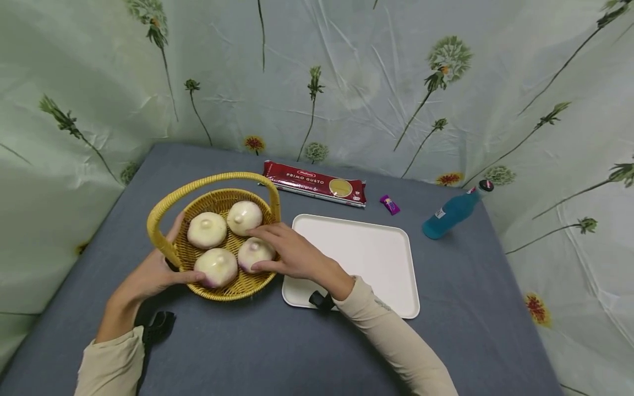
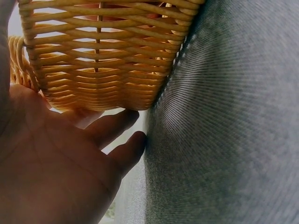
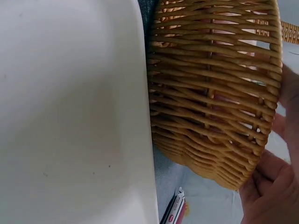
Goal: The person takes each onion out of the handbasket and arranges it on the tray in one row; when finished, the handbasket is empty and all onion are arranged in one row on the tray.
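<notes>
A yellow wicker basket (image 1: pixel 230 297) with an arched handle stands on the grey cloth, holding several round white vegetables with purple undersides; whether they are onions or turnips I cannot tell. My left hand (image 1: pixel 153 275) grips the basket's left side, thumb over the near rim. In the left wrist view its fingers (image 2: pixel 124 149) lie against the outside of the weave, low by the cloth. My right hand (image 1: pixel 292 253) reaches over the right rim, thumb and fingers round the lower-right vegetable (image 1: pixel 254 253). The right wrist view shows that hand (image 3: pixel 275 186) only partly, behind the basket wall.
A white rectangular tray (image 1: pixel 366 258) lies close to the basket's right, under my right forearm. Behind it are a red Primo Gusto packet (image 1: pixel 314 182) and a small purple wrapped sweet (image 1: pixel 389 204). A blue bottle (image 1: pixel 453 214) stands farther right. Floral curtain (image 1: pixel 366 82) borders the table.
</notes>
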Demonstrator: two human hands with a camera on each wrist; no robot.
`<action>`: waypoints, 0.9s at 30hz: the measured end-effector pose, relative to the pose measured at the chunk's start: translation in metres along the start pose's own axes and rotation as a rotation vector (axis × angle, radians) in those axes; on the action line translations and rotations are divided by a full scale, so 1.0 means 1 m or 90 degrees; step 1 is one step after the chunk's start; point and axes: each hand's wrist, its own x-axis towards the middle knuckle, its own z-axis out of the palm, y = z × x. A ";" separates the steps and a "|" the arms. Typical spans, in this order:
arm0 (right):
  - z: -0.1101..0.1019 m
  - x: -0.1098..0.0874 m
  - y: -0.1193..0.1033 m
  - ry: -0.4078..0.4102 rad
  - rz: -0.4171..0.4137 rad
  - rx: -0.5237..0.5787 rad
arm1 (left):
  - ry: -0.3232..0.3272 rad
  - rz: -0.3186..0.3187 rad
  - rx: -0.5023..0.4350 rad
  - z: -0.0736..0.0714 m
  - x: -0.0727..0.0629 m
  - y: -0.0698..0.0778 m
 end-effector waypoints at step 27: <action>0.001 0.015 -0.005 -0.082 0.053 -0.081 | -0.002 -0.019 0.007 0.001 0.000 0.002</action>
